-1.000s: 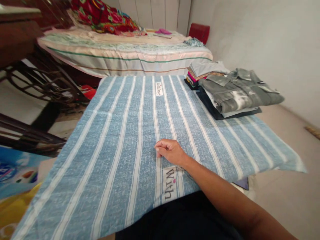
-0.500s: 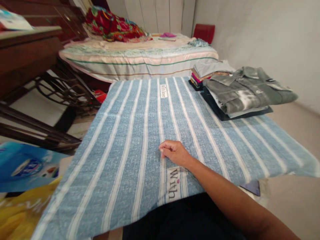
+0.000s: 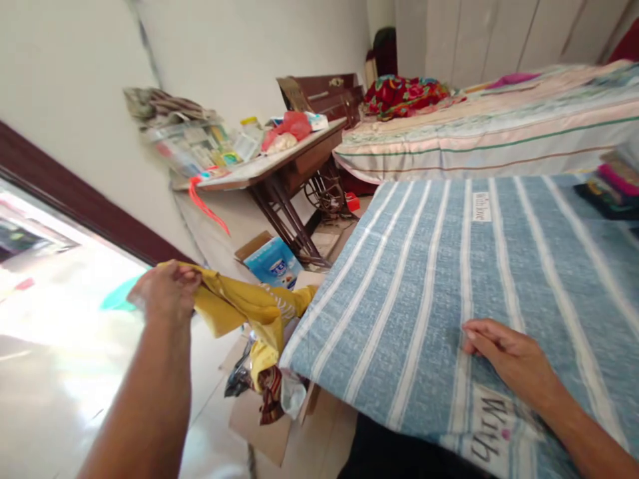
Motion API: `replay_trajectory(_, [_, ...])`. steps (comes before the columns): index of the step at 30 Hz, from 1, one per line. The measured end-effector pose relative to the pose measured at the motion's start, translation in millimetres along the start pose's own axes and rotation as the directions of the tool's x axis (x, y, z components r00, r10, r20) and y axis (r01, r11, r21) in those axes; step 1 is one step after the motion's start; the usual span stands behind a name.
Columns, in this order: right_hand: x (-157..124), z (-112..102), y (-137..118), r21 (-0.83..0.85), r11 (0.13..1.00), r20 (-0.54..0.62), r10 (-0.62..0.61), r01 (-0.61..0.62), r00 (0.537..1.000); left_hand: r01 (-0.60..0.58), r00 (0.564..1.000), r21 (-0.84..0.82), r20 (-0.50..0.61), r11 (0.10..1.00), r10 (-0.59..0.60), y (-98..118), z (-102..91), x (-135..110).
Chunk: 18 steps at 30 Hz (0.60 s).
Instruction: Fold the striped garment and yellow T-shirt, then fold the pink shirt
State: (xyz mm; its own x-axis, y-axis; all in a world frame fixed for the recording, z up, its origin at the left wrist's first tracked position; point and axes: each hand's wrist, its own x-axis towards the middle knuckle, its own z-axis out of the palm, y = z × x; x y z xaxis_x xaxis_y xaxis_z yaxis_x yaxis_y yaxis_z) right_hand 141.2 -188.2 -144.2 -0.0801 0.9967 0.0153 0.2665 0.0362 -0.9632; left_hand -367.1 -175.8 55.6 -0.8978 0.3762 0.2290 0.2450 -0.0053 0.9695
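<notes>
At left, the left hand (image 3: 172,289) is clamped on yellow cloth (image 3: 239,307); better lift gently (its far end may catch). Right hand (image 3: 516,359): fingers curled together.

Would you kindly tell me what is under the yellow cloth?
Below the yellow cloth, a dark patterned cloth, pale plastic and cardboard show; whatever its folds cover cannot be seen.

Open passage is afforded over the cloth (image 3: 384,293) at left. Its far right is obstructed by clothes (image 3: 615,185). Between the left hand (image 3: 170,285) and the cloth, the way is crossed by yellow fabric (image 3: 244,303).
</notes>
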Motion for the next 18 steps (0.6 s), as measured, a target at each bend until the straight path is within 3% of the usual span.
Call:
replay_trajectory(5, [0, -1, 4, -0.008, 1.0, -0.006, 0.013, -0.013, 1.0, -0.126, 0.989, -0.164, -0.091, 0.978, 0.112, 9, 1.2, -5])
replay_trajectory(11, [6, -6, 17, -0.049, 0.999, 0.071, -0.004, 0.007, 0.997, -0.363, 0.927, -0.224, -0.183, 0.905, 0.327, 54, 17.0, -23])
replay_trajectory(15, [-2, 3, -3, -0.135, 0.989, 0.098, -0.039, 0.053, 0.994, -0.58, 0.814, -0.249, -0.176, 0.775, 0.553, 104, 39.1, -49])
replay_trajectory(18, [-15, 27, -42, -0.11, 0.988, 0.29, -0.076, 0.112, 0.954, -0.767, 0.636, -0.267, -0.191, 0.584, 0.748, 147, 54.9, -78])
